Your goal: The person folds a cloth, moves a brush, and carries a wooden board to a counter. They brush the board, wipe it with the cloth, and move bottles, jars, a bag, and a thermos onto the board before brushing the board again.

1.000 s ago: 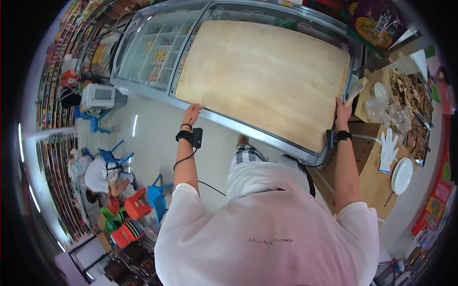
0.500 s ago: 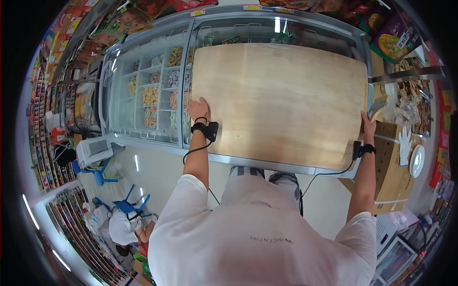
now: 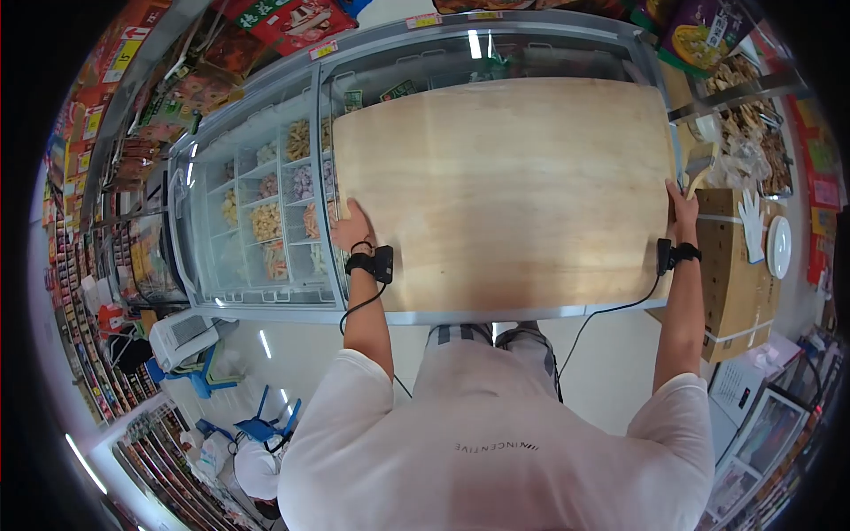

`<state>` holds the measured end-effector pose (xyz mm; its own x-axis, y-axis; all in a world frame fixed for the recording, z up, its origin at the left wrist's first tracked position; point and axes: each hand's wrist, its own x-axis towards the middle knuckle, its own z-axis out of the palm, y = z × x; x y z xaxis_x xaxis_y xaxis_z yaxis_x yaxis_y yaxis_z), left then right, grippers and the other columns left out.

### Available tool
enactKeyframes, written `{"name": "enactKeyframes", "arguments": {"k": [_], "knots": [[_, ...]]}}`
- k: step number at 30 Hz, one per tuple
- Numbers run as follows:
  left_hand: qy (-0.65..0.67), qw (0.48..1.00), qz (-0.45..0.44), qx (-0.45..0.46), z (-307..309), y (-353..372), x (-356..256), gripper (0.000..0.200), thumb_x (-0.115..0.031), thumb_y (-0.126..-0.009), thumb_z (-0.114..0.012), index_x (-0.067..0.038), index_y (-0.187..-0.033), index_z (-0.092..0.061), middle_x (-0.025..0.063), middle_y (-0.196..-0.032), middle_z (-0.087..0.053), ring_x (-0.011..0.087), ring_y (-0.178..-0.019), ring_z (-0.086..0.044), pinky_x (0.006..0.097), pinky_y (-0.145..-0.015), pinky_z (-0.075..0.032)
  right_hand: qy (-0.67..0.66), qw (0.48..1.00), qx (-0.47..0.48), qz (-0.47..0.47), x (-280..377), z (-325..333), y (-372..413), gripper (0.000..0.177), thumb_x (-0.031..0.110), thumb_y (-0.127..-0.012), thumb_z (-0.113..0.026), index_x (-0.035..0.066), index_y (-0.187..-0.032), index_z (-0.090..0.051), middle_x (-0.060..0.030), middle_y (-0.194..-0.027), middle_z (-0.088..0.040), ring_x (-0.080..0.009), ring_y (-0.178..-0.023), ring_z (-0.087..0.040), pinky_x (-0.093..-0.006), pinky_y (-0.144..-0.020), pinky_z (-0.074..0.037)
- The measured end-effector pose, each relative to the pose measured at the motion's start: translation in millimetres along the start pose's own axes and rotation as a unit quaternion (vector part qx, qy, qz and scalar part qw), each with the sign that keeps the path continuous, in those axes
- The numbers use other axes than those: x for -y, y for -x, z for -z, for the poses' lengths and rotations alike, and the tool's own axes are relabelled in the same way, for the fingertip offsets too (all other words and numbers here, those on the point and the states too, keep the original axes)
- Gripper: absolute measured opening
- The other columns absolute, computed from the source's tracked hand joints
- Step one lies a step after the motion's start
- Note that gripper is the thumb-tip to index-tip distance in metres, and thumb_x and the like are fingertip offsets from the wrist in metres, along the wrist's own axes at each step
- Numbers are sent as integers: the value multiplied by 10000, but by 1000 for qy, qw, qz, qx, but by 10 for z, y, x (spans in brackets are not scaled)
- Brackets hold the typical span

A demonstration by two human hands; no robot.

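A large pale wooden board (image 3: pixel 505 186) lies over the right half of a glass-topped chest freezer (image 3: pixel 257 311). At its left edge is my left hand (image 3: pixel 351 227), thumb on the top face and the other fingers hooked over the side, partly hidden. My right hand (image 3: pixel 682 208) grips the opposite edge, its fingers curled around the side. A brush (image 3: pixel 699 166) with a wooden handle sits just beyond that hand. Each wrist wears a black strapped device with a cable.
Trays of frozen food (image 3: pixel 270 217) show through the freezer's left glass. To the right stand a cardboard box (image 3: pixel 735 292), a white glove (image 3: pixel 752 226) and a white plate (image 3: pixel 779 247). Blue stools (image 3: pixel 263 425) and another person in a white cap (image 3: pixel 257 469) are behind at lower left.
The view has turned and shifted slightly, so the freezer and board appear a little further left and more level. Both hands remain on the board's edges.
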<state>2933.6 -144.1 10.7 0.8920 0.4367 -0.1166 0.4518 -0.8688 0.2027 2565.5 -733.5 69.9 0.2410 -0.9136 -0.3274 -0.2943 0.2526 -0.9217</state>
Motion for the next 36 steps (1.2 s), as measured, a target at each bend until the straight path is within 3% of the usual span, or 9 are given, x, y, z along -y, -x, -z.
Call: {"name": "enactKeyframes", "arguments": {"k": [11, 17, 20, 21, 24, 25, 27, 32, 36], "knots": [[18, 999, 0, 40, 225, -37, 92, 843, -660, -863, -368, 98, -1131, -620, 342, -1129, -582, 467, -1041, -547, 517, -971, -390, 81, 996, -31, 29, 444, 429, 537, 406, 164, -724, -850, 98, -902, -491, 37, -817, -501, -64, -685, -497, -210, -590, -420], [258, 958, -7, 123, 31, -240, 423, 673, -470, -901, -390, 110, -1195, -563, 289, -1206, -587, 420, -1081, -558, 450, -952, -399, 36, 997, -65, 34, 516, 716, 1101, 336, 94, -770, -803, 87, -892, -490, 28, -842, -541, -71, -740, -581, -207, -609, -476], [436, 870, -21, 230, -52, -312, 616, 666, -465, -909, -410, 106, -1222, -549, 253, -1171, -602, 367, -1045, -563, 408, -940, -399, 12, 994, -96, 41, 404, 906, 1313, 317, 90, -786, -788, 84, -891, -488, 13, -862, -561, -76, -741, -591, -217, -612, -488], [369, 896, -10, 246, 220, -203, 558, 715, -528, -916, -443, 112, -1215, -551, 195, -1129, -624, 303, -997, -565, 376, -916, -404, -8, 993, -111, 36, 350, 952, 1406, 315, 95, -791, -784, 72, -934, -504, 4, -891, -573, -86, -769, -597, -221, -639, -494], [413, 863, 10, 292, 601, -169, 475, 761, -602, -893, -507, 98, -1185, -582, 153, -1103, -633, 260, -972, -567, 358, -878, -422, -63, 986, -154, 25, 225, 1189, 1731, 346, 108, -807, -771, 37, -1063, -550, -21, -977, -608, -116, -852, -616, -231, -721, -514], [471, 847, -19, 246, 612, -148, 435, 753, -620, -873, -559, 74, -1159, -617, 115, -1034, -641, 220, -914, -564, 342, -838, -434, -57, 986, -158, 17, 91, 1331, 1808, 406, 148, -831, -752, 9, -1151, -544, -35, -1043, -613, -141, -946, -610, -266, -785, -513], [317, 895, -28, 313, 589, -516, 582, 725, -602, -875, -571, 51, -1188, -607, 108, -1071, -623, 214, -951, -558, 343, -862, -435, -76, 984, -163, 0, -179, 1632, 1989, 395, 179, -847, -738, 3, -1144, -546, -42, -1055, -611, -147, -963, -604, -288, -807, -511], [404, 796, -187, 411, 966, -333, 425, 571, -467, -957, -526, 26, -1245, -510, 82, -1209, -565, 169, -1071, -538, 345, -947, -426, -129, 972, -192, -39, -721, 2176, 2664, 456, 254, -889, -693, -23, -1209, -522, -63, -1098, -608, -164, -1002, -588, -302, -850, -499], [315, 793, -245, 460, 1354, 126, 122, 468, -365, -974, -539, 14, -1248, -528, 70, -1188, -589, 162, -1047, -557, 327, -921, -440, -162, 955, -242, -64, -1363, 2701, 3176, 488, 280, -913, -659, -22, -1261, -500, -86, -1165, -604, -182, -1047, -586, -315, -882, -493]]}}
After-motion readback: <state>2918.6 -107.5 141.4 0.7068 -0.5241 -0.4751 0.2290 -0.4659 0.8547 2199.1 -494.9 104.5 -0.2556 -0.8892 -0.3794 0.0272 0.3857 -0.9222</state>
